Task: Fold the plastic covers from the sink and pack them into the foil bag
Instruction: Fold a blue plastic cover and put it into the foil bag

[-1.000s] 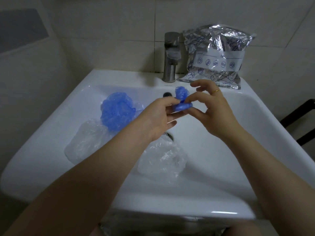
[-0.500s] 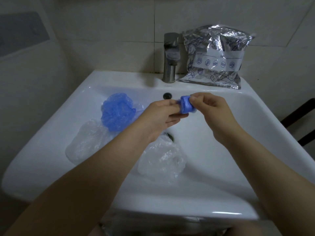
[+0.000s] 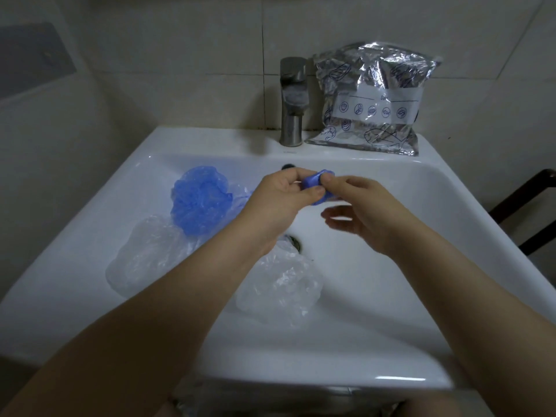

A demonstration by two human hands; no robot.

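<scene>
Over the middle of the white sink (image 3: 469, 224), both hands hold a small, tightly folded blue plastic cover (image 3: 316, 180). My left hand (image 3: 279, 197) pinches its left side between thumb and fingers. My right hand (image 3: 358, 206) pinches the right side with thumb and forefinger, its other fingers loosely curled below. In the basin lie a crumpled blue cover (image 3: 200, 203) at the left, a clear cover (image 3: 144, 254) in front of it, and another clear cover (image 3: 282, 284) by the drain. The silver foil bag (image 3: 373, 97) leans on the wall at the sink's back right.
A steel tap (image 3: 291, 100) stands at the back rim beside the foil bag. The drain (image 3: 294, 242) shows partly under my left wrist. A dark chair frame (image 3: 523, 206) stands to the right of the sink. Tiled walls close in behind and left.
The blue cover has been folded smaller between both hands. My right hand dropped from fingers raised above it to pinching its right side, then loosened its lower fingers.
</scene>
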